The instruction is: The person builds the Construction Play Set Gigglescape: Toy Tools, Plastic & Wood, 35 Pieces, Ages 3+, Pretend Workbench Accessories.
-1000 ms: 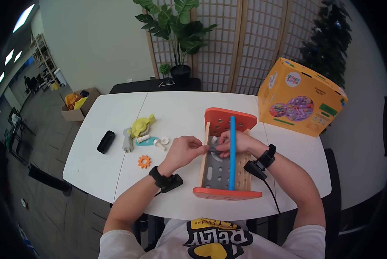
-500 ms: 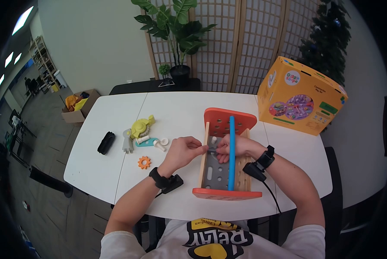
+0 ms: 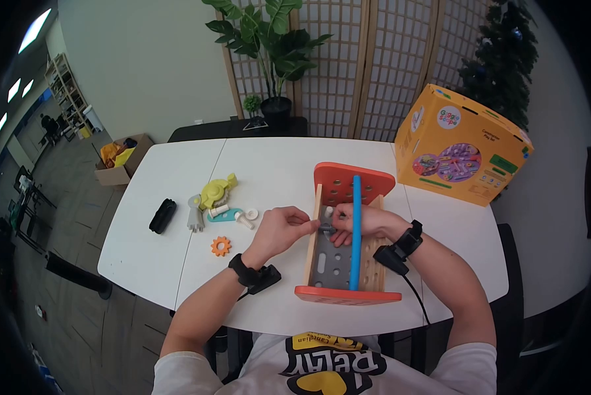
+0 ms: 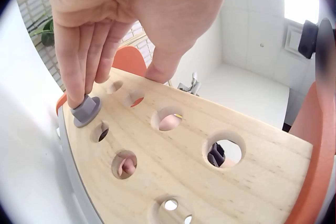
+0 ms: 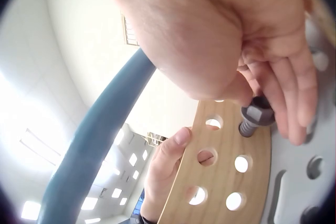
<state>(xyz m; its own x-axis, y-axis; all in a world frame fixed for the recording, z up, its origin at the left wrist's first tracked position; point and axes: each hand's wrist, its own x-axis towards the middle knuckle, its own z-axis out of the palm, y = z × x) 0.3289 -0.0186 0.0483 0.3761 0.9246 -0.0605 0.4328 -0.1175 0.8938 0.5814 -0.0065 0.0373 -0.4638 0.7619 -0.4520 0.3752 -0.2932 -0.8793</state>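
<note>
A grey toy bolt (image 5: 257, 112) runs through a hole in the light wooden side panel (image 4: 157, 155) of a toy workbench. My right hand (image 3: 364, 220) is inside the frame, behind the blue bar (image 3: 356, 243). In the right wrist view its thumb and index finger pinch the bolt's hexagonal end, and its other fingers stretch out beside it. Part of the threaded shaft shows next to the panel. On the outer face sits a flanged grey hexagonal end (image 4: 86, 111). Straight fingers of my left hand (image 3: 284, 230) press on it, and that hand's thumb rests on the panel's top edge.
Red perforated end boards (image 3: 348, 297) and a grey slotted board (image 3: 328, 266) form the workbench. Left on the white table lie an orange gear (image 3: 220, 246), yellow-green (image 3: 217, 193) and teal pieces (image 3: 224, 216), and a black case (image 3: 162, 216). A yellow box (image 3: 463, 148) stands right.
My right hand's fingers have shifted slightly around the bolt's inner end. My left hand keeps its place at the panel, and the workbench stands where it was.
</note>
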